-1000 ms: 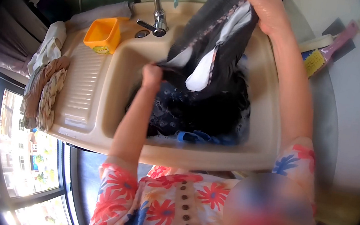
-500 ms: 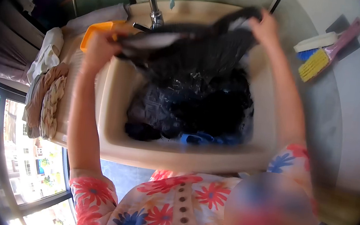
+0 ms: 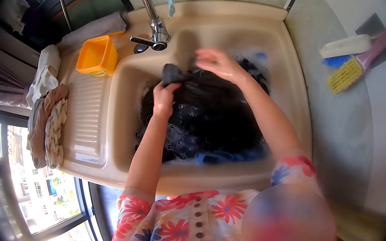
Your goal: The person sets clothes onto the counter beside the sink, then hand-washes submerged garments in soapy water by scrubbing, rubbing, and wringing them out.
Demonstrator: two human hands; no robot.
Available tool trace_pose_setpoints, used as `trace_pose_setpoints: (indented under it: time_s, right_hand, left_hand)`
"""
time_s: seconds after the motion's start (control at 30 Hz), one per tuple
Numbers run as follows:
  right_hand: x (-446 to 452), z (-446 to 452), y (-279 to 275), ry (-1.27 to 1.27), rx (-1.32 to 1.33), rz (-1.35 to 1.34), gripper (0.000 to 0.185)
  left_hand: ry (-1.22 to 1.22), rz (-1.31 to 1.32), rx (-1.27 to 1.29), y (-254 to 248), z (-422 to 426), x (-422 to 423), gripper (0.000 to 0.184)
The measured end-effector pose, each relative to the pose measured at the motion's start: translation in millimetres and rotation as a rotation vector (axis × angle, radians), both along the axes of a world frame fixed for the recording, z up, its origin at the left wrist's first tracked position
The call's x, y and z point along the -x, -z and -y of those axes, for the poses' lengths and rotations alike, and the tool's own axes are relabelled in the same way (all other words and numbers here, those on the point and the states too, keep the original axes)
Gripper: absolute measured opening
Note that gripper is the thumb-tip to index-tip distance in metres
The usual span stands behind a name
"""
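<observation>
My left hand (image 3: 164, 98) is closed on a bunched dark garment (image 3: 173, 74) over the left part of the sink basin. The garment's lower part runs into the other dark wet clothes (image 3: 217, 118), so I cannot tell where it ends. My right hand (image 3: 220, 65), slightly blurred, is above the back of the pile with its fingers stretched out to the left and nothing in them. A blue cloth (image 3: 226, 159) lies along the near side of the basin, among suds and water. The beige sink (image 3: 292, 99) surrounds the clothes.
A chrome faucet (image 3: 153, 24) rises behind the basin. An orange container (image 3: 98, 56) stands on the ribbed drainboard (image 3: 83, 129). Folded cloths (image 3: 50, 124) hang over the left edge. Two brushes, one a yellow-bristled brush (image 3: 345, 74), are at the right wall.
Both hands have come closer together and the raised dark garment has dropped into the basin. My right hand has let go of it; my left hand holds a bunched part.
</observation>
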State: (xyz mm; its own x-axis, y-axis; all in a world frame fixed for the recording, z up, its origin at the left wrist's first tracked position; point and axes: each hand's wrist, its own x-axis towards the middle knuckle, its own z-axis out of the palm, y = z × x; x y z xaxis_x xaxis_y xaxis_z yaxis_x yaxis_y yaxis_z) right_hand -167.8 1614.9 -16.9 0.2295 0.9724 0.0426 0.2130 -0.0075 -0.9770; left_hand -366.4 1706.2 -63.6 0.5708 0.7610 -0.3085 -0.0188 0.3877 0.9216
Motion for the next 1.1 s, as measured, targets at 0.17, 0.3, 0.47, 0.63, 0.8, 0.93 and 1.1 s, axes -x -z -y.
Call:
trace_pose_setpoints:
  time_s: [0.17, 0.3, 0.47, 0.63, 0.8, 0.93, 1.1]
  right_hand:
    - [10.1, 47.3, 136.8, 0.393, 0.530, 0.583, 0.061]
    - [7.1, 43.8, 118.0, 0.046, 0.737, 0.671, 0.041]
    - [-20.5, 34.9, 126.9, 0.671, 0.414, 0.379, 0.031]
    - [156.8, 2.5, 61.6, 0.377, -0.221, 0.564, 0.026]
    - [81.0, -49.4, 94.1, 0.299, 0.382, 0.693, 0.022]
    - [100.5, -35.4, 101.7, 0.522, 0.158, 0.454, 0.025]
    - [112.0, -23.8, 86.4, 0.492, -0.025, 0.460, 0.021]
  left_hand:
    - [-0.278, 0.087, 0.486, 47.8, -7.7, 10.2, 0.027]
    - [-0.140, 0.206, 0.525, 92.3, -7.1, 11.3, 0.034]
    - [-0.077, -0.017, 0.678, 32.3, 12.1, 2.2, 0.051]
    - [0.111, 0.253, 0.384, 43.6, 32.2, 7.4, 0.056]
    - [-0.270, 0.075, 0.484, 34.0, 53.3, -7.3, 0.015]
    - [-0.267, 0.239, 0.681, 57.4, 30.5, -12.5, 0.019]
    - [-0.075, 0.822, 0.512, 53.4, 43.0, -15.7, 0.023]
